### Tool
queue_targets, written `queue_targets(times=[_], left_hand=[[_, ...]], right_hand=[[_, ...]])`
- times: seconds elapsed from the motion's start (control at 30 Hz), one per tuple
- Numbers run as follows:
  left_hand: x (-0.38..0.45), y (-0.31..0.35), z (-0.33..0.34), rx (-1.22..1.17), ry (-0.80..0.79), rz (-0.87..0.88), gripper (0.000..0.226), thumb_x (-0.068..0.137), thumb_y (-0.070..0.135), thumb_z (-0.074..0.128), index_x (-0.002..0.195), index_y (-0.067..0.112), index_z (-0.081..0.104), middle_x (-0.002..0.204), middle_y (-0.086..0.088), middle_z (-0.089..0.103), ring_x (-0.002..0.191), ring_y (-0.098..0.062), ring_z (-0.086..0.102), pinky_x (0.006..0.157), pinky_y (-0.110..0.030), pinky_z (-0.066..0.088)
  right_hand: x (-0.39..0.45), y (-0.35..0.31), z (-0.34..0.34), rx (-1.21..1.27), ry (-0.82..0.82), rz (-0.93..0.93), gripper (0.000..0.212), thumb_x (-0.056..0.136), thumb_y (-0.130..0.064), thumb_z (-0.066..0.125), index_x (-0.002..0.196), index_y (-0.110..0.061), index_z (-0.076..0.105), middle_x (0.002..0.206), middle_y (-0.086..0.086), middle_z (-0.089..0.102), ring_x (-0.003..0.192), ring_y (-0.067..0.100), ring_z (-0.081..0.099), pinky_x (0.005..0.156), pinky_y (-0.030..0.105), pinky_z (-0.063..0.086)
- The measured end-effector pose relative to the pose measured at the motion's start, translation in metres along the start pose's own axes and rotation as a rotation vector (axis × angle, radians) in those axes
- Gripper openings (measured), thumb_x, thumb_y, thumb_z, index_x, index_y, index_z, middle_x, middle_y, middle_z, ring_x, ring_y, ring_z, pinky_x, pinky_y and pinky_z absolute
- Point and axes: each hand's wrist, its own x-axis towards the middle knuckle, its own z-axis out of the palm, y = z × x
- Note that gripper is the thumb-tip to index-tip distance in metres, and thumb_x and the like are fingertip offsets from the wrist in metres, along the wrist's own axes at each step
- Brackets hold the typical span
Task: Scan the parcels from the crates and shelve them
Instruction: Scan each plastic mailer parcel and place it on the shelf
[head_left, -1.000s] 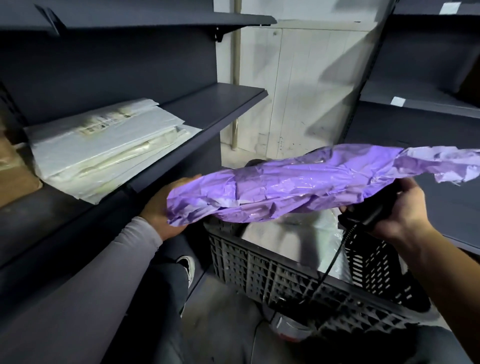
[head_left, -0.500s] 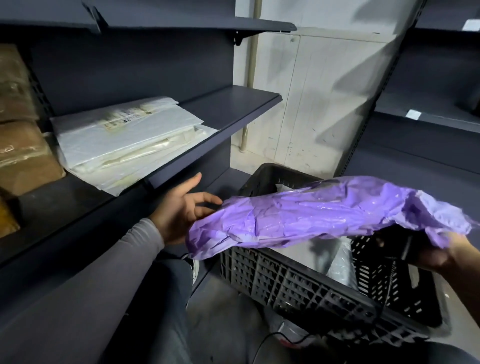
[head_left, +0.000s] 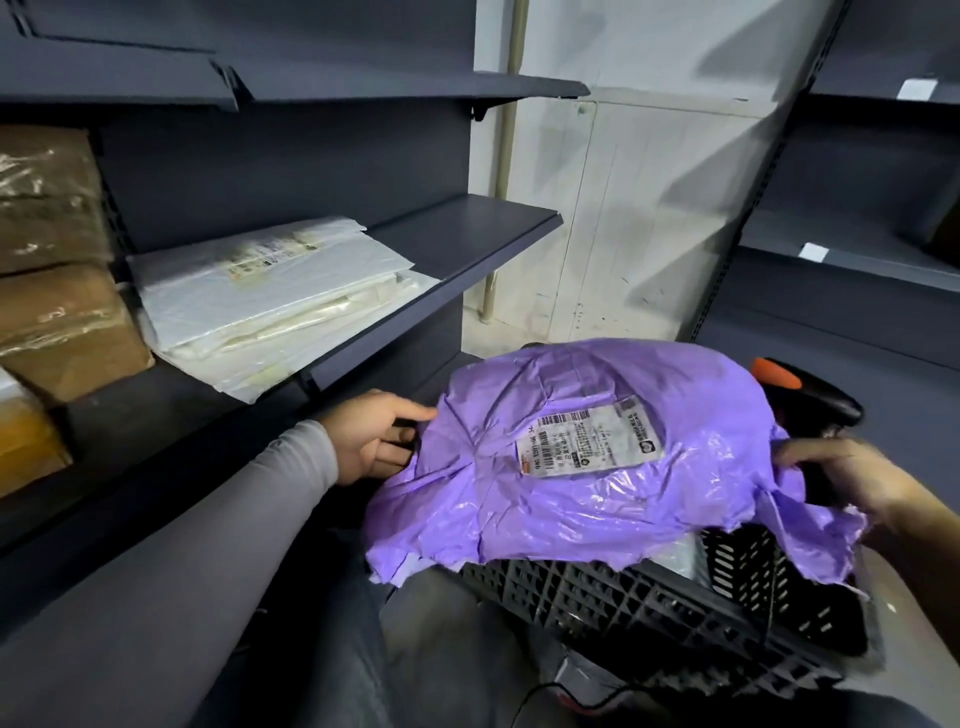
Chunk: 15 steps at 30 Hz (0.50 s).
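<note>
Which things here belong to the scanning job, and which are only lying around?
Job: purple parcel, its label, scanner, crate, shelf, left hand, right hand.
Lying about: white parcels, brown boxes.

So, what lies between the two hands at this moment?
In the head view, the purple parcel spans the stretch between the left hand and the right hand, label up, above the crate.
</note>
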Motion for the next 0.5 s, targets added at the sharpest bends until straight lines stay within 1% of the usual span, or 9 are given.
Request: queue_targets(times=[0.07, 0.13, 0.17, 0.2, 0.23, 0.3, 0.37, 0.43, 0.5], left_hand=[[-0.003, 0.004, 0.001, 0.100, 0.057, 0.033, 0.022, 0.093, 0.017, 0.072, 0.090, 0.023, 0.051, 0.089, -0.007, 0.058, 0.062, -0.022, 0.061, 0.056, -0.027, 0.049], [-0.005, 0.009, 0.000, 0.162, 0.078, 0.033, 0.026, 0.094, 0.017, 0.072, 0.093, 0.024, 0.047, 0.096, -0.010, 0.063, 0.070, -0.025, 0.064, 0.065, -0.031, 0.050], [-0.006, 0.012, 0.000, 0.201, 0.063, 0.018, 0.023, 0.095, 0.020, 0.071, 0.095, 0.024, 0.049, 0.097, -0.010, 0.067, 0.072, -0.025, 0.066, 0.067, -0.032, 0.051], [-0.007, 0.014, -0.001, 0.252, 0.043, -0.009, 0.017, 0.096, 0.025, 0.070, 0.099, 0.023, 0.053, 0.099, -0.009, 0.070, 0.073, -0.024, 0.067, 0.067, -0.031, 0.051], [-0.008, 0.016, -0.001, 0.303, 0.015, -0.039, 0.014, 0.097, 0.030, 0.068, 0.104, 0.023, 0.059, 0.100, -0.008, 0.073, 0.073, -0.022, 0.066, 0.067, -0.029, 0.049], [-0.005, 0.016, -0.002, 0.325, -0.038, -0.098, 0.020, 0.097, 0.036, 0.064, 0.111, 0.022, 0.065, 0.101, -0.004, 0.075, 0.071, -0.018, 0.060, 0.062, -0.027, 0.041], [-0.002, 0.014, -0.001, 0.183, -0.071, -0.131, 0.023, 0.097, 0.033, 0.065, 0.113, 0.016, 0.068, 0.099, -0.005, 0.075, 0.071, -0.019, 0.062, 0.054, -0.026, 0.047], [0.001, 0.011, 0.004, -0.018, -0.071, -0.142, 0.027, 0.097, 0.023, 0.069, 0.120, 0.008, 0.069, 0.103, -0.012, 0.075, 0.082, -0.025, 0.070, 0.054, -0.035, 0.061], [0.003, 0.008, 0.011, -0.189, -0.038, -0.110, 0.028, 0.097, 0.013, 0.069, 0.124, 0.007, 0.067, 0.112, -0.016, 0.072, 0.101, -0.031, 0.070, 0.066, -0.049, 0.065]], right_hand=[[-0.019, -0.026, 0.038, -0.070, -0.059, 0.074, 0.061, 0.045, -0.005, 0.081, 0.104, 0.009, 0.071, 0.089, 0.027, 0.074, 0.073, 0.037, 0.072, 0.075, 0.050, 0.062], [-0.031, -0.036, 0.056, -0.111, 0.021, -0.039, 0.043, 0.054, 0.003, 0.074, 0.096, 0.007, 0.069, 0.070, 0.020, 0.071, 0.056, 0.031, 0.070, 0.055, 0.040, 0.060], [-0.033, -0.038, 0.064, -0.120, 0.049, -0.078, 0.030, 0.063, 0.010, 0.067, 0.092, 0.005, 0.067, 0.061, 0.015, 0.069, 0.047, 0.027, 0.066, 0.045, 0.033, 0.055], [-0.035, -0.038, 0.066, -0.102, 0.081, -0.121, 0.025, 0.069, 0.016, 0.061, 0.089, 0.002, 0.066, 0.056, 0.011, 0.067, 0.041, 0.022, 0.064, 0.040, 0.028, 0.051], [-0.037, -0.039, 0.068, -0.102, 0.093, -0.118, 0.027, 0.073, 0.020, 0.057, 0.087, -0.001, 0.066, 0.056, 0.009, 0.067, 0.040, 0.020, 0.063, 0.039, 0.026, 0.050], [-0.026, -0.039, 0.072, -0.107, 0.129, -0.150, 0.036, 0.073, 0.023, 0.058, 0.091, -0.005, 0.070, 0.067, 0.007, 0.072, 0.046, 0.019, 0.067, 0.043, 0.027, 0.054], [-0.020, -0.036, 0.076, -0.101, 0.146, -0.192, 0.042, 0.072, 0.027, 0.057, 0.091, -0.009, 0.070, 0.064, 0.000, 0.072, 0.048, 0.015, 0.068, 0.043, 0.027, 0.055], [-0.013, -0.033, 0.078, -0.124, 0.195, -0.225, 0.044, 0.072, 0.028, 0.057, 0.085, -0.012, 0.068, 0.056, -0.005, 0.069, 0.044, 0.012, 0.064, 0.040, 0.025, 0.052], [-0.010, -0.033, 0.082, -0.163, 0.226, -0.254, 0.043, 0.073, 0.028, 0.058, 0.083, -0.013, 0.067, 0.053, -0.006, 0.067, 0.042, 0.011, 0.063, 0.039, 0.024, 0.050]])
